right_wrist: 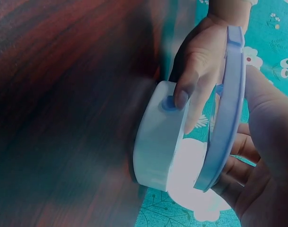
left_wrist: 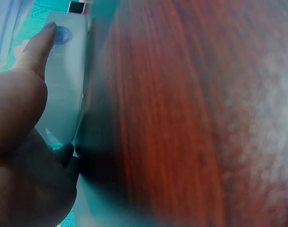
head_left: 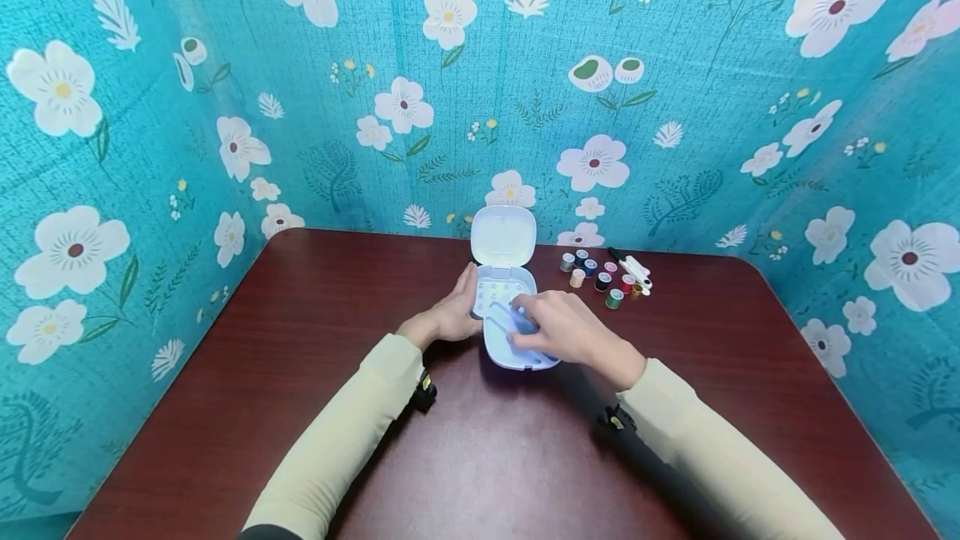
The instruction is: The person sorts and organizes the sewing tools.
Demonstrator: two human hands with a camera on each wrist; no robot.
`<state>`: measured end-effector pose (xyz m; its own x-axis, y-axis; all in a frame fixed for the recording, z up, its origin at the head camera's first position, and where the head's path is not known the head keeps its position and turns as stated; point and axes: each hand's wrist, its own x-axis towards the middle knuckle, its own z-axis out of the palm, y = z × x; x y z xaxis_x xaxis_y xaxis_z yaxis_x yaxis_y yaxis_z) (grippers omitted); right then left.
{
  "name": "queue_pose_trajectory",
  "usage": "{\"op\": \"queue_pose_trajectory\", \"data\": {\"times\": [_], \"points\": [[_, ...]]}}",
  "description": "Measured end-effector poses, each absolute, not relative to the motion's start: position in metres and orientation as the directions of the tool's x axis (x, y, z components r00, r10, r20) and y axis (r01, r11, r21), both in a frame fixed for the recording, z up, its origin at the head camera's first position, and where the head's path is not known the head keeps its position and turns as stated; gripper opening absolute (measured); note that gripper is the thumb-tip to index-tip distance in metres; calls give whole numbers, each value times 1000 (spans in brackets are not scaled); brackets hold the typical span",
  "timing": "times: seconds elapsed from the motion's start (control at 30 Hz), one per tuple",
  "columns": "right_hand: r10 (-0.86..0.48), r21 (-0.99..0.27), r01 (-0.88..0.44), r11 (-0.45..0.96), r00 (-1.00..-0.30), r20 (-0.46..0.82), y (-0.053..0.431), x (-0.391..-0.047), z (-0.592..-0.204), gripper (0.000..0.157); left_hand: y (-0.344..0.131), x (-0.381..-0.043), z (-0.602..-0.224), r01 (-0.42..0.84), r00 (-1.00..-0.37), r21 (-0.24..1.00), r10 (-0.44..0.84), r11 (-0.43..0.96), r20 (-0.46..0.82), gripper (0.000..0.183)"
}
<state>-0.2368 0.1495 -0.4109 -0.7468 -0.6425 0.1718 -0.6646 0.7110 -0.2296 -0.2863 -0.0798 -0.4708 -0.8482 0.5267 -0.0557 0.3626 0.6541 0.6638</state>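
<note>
A pale blue and white hinged plastic box stands on the table, its lid (head_left: 503, 237) raised at the back. My left hand (head_left: 453, 312) grips the side of its base (right_wrist: 155, 142). The left thumb (left_wrist: 37, 49) lies by the round blue front catch (left_wrist: 62, 35). My right hand (head_left: 567, 327) holds a pale blue molded tray (head_left: 498, 348) between thumb and fingers. This tray is tilted, above and in front of the base, and hides part of it. Behind it, a white panel with small rounded marks (head_left: 492, 293) shows inside the box.
Several thread spools (head_left: 603, 281) in dark, red, green and pale colors stand to the right of the box. Beside them lies a small white tool with a dark part (head_left: 635, 268), its kind unclear. A floral teal cloth (head_left: 450, 107) hangs behind the brown table (head_left: 337, 298).
</note>
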Motion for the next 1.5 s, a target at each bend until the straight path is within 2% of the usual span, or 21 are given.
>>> {"op": "queue_pose_trajectory", "data": {"times": [0.6,0.87,1.5], "points": [[-687,-188,-701,688,-712,143,148,-211,-419,47,-78,-285,-468,357,-851,649,521,672,-72,111],[-690,-227,-688,690,-719,81,146,-202,-427,49,-76,-281,-467,302,-874,658,477,690,-99,121],[-731,-211,-716,665,-682,10,142,-200,-447,43,-77,-280,-468,287,-880,674,465,681,-96,127]]}}
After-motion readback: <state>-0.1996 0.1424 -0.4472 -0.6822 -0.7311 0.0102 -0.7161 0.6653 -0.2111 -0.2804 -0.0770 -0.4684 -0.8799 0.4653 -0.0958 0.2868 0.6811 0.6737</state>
